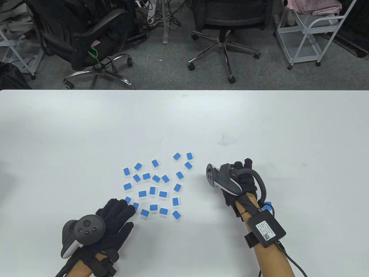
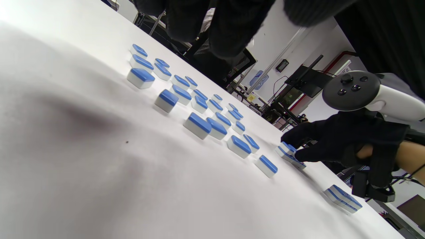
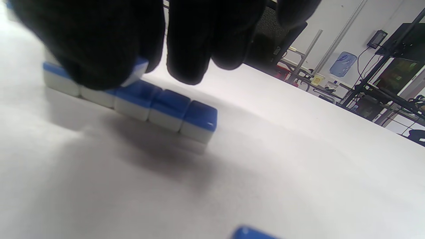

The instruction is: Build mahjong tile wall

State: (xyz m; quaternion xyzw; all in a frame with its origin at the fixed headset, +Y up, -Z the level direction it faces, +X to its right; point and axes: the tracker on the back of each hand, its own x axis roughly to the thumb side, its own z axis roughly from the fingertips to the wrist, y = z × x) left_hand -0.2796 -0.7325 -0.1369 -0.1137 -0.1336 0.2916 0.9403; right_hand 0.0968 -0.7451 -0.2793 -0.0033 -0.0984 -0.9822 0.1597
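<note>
Five blue-backed tiles stand side by side in a short row (image 3: 139, 99) under the right hand (image 1: 240, 180), the start of the wall; the table view hides this row beneath the hand and its tracker. In the right wrist view the fingers (image 3: 196, 43) curl down over the row, and a further tile (image 3: 134, 71) sits pinched between thumb and forefinger, tilted, just above the row's far end. It looks like the tile is being set on as a second layer or added to the line; which of the two I cannot tell.

Some two dozen loose tiles (image 1: 157, 184) lie scattered face down on the white surface (image 1: 184, 121), between the two hands. The left hand (image 1: 115, 219) lies flat with straight fingers, its tips touching the nearest loose tiles (image 1: 131, 203) at the scatter's near left corner and holding nothing. One more tile (image 1: 268, 205) shows beside the right wrist.

To do this step well, bring the held tile down level, square its edges to the neighbours, and let go only once it sits flush, so the row is not nudged crooked. The left hand could meanwhile sweep loose tiles toward the right.
</note>
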